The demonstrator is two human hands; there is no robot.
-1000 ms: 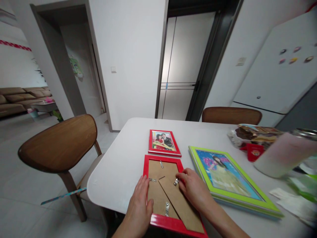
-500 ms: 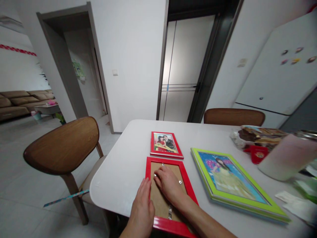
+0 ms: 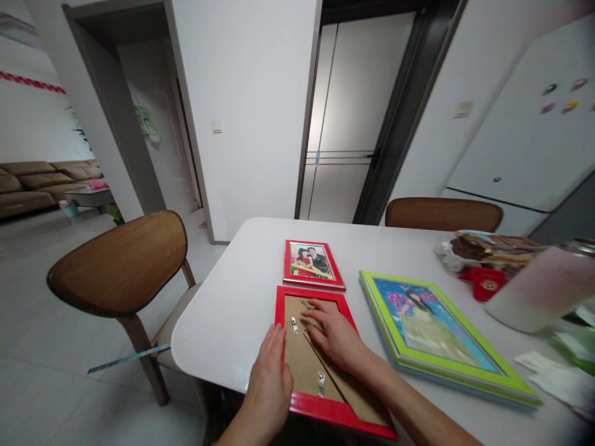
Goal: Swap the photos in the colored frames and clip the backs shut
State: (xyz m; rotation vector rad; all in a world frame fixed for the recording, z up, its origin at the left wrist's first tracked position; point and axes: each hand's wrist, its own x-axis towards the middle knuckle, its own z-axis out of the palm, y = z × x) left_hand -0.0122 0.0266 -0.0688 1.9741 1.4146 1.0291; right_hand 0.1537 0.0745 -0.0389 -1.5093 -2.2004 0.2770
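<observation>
Right fingers (image 3: 320, 311) parted, seemingly touching top clip (image 3: 304, 302) | left fingers (image 3: 273, 345) open along face-down red frame (image 3: 325, 410)

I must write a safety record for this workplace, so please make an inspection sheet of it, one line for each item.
Surface: white table, rounded corner visible
Job's things: face-down red frame, metal clips on its brown back
Clutter: picture in red frame, green frame, red packet, pinkish container at right
Hands: left hand on frame's left edge; right hand near top clip
Cables: nothing seen
Surroundings: two wooden chairs, closed door
</observation>
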